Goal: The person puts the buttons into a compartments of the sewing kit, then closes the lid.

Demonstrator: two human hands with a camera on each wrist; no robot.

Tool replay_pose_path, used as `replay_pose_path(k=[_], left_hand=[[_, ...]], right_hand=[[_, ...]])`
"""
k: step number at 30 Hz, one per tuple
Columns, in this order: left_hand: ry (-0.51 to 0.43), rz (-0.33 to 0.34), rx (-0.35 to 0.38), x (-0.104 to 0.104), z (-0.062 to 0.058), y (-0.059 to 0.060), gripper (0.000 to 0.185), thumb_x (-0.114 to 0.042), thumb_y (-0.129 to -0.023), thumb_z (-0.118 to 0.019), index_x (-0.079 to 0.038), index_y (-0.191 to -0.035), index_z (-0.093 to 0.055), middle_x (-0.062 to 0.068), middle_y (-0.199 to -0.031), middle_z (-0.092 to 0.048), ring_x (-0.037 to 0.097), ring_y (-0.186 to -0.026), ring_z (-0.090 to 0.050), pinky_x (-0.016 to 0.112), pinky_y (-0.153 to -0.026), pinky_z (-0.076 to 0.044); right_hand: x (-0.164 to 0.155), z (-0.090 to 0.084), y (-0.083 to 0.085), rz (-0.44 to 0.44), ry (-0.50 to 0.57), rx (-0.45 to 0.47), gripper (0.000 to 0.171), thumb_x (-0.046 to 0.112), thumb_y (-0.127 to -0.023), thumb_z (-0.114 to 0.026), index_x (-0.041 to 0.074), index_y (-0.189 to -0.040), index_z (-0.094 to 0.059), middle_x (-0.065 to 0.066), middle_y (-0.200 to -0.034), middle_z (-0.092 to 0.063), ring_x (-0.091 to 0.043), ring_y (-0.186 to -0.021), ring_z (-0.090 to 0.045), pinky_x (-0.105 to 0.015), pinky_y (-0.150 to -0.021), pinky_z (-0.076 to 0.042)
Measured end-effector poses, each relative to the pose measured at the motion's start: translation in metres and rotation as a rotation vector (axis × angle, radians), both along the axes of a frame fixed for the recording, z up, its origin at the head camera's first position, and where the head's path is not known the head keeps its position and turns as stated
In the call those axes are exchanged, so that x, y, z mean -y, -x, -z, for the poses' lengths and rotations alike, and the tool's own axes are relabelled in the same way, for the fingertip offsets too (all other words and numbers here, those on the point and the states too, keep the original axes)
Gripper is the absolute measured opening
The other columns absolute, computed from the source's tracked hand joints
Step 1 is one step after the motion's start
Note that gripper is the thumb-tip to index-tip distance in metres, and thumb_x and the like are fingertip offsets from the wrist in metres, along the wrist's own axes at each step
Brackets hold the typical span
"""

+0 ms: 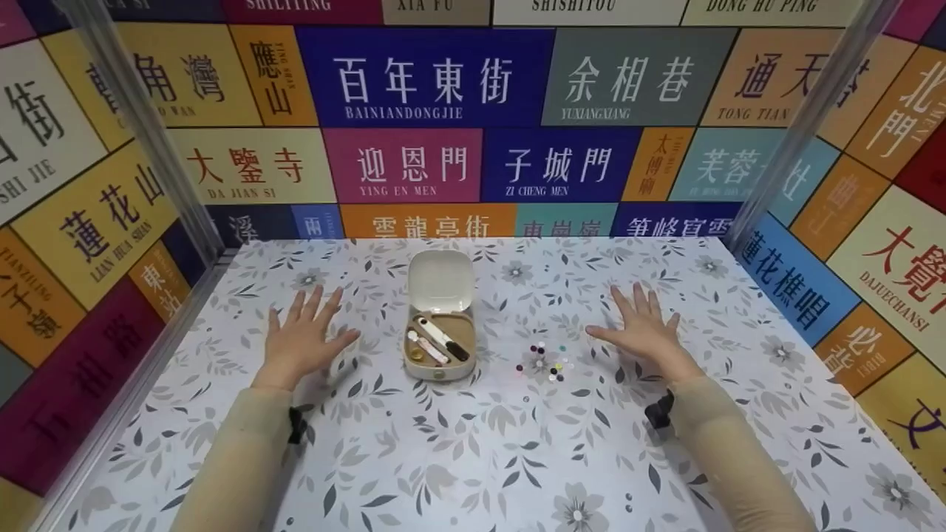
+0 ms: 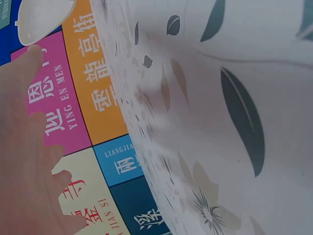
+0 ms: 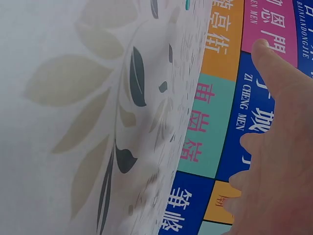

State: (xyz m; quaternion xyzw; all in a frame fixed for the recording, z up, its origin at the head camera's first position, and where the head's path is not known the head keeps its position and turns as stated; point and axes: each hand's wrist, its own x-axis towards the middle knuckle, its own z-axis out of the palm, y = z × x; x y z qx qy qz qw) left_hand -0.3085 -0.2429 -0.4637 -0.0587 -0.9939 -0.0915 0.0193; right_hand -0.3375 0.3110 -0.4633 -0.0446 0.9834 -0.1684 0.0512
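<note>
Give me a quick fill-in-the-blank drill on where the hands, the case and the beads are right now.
1. The small white case on the table has its lid standing ____.
2. The cluster of small beads lies between the case and the ____ hand.
3. Both the left hand and the right hand lie flat with fingers spread, holding ____.
4. The tablecloth is printed with flowers and ____.

Missing words: open; right; nothing; leaves

Case (image 1: 440, 310): smooth cream plastic, slight sheen. Tablecloth (image 1: 517, 458): matt leaf-printed sheet. Corner posts (image 1: 140, 125): shiny metal.
</note>
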Motion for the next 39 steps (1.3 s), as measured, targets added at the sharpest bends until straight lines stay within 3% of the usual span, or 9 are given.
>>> replay_pose_path(k=[10, 18, 23, 32, 39], left_hand=[[0.014, 0.003, 0.005, -0.003, -0.002, 0.003, 0.086, -0.07, -0.091, -0.038, -0.025, -0.157, -0.008, 0.012, -0.162, 0.0, 0.039, -0.145, 0.005, 0.066, -0.103, 0.019], [0.021, 0.0, 0.011, -0.003, -0.004, 0.002, 0.094, -0.083, -0.085, -0.024, -0.025, -0.157, -0.007, 0.011, -0.162, 0.001, 0.039, -0.145, 0.006, 0.064, -0.104, 0.019], [-0.022, 0.007, 0.008, -0.004, -0.002, 0.001, 0.092, -0.079, -0.087, -0.03, -0.025, -0.157, -0.008, 0.012, -0.162, -0.003, 0.039, -0.145, 0.002, 0.069, -0.105, 0.013], [-0.098, 0.007, 0.018, -0.015, -0.002, 0.002, 0.103, -0.088, -0.079, -0.026, -0.024, -0.158, -0.008, 0.014, -0.161, -0.008, 0.039, -0.145, -0.003, 0.068, -0.106, 0.01], [-0.175, 0.026, -0.001, -0.026, -0.003, 0.0, 0.104, -0.087, -0.079, -0.032, -0.022, -0.158, -0.009, 0.014, -0.161, -0.012, 0.041, -0.143, -0.017, 0.067, -0.109, 0.002]], right_hand=[[-0.002, -0.001, 0.0, -0.011, 0.019, 0.02, 0.11, 0.083, -0.078, -0.045, 0.019, -0.157, -0.002, -0.019, -0.157, 0.021, -0.044, -0.139, 0.023, -0.073, -0.098, 0.017], [-0.002, 0.0, 0.001, -0.024, 0.025, 0.021, 0.11, 0.082, -0.079, -0.046, 0.015, -0.157, -0.004, -0.022, -0.157, 0.018, -0.046, -0.14, 0.02, -0.073, -0.101, 0.012], [0.0, 0.0, 0.002, -0.036, 0.022, 0.028, 0.109, 0.08, -0.081, -0.045, 0.015, -0.157, -0.004, -0.023, -0.157, 0.018, -0.046, -0.139, 0.02, -0.074, -0.101, 0.009], [0.002, -0.001, 0.002, -0.041, 0.032, 0.028, 0.106, 0.077, -0.083, -0.046, 0.014, -0.157, -0.004, -0.024, -0.157, 0.018, -0.048, -0.14, 0.017, -0.075, -0.102, 0.006], [0.002, 0.001, 0.004, -0.032, 0.036, 0.033, 0.105, 0.077, -0.084, -0.046, 0.014, -0.157, -0.005, -0.023, -0.157, 0.016, -0.046, -0.14, 0.018, -0.074, -0.103, 0.005]])
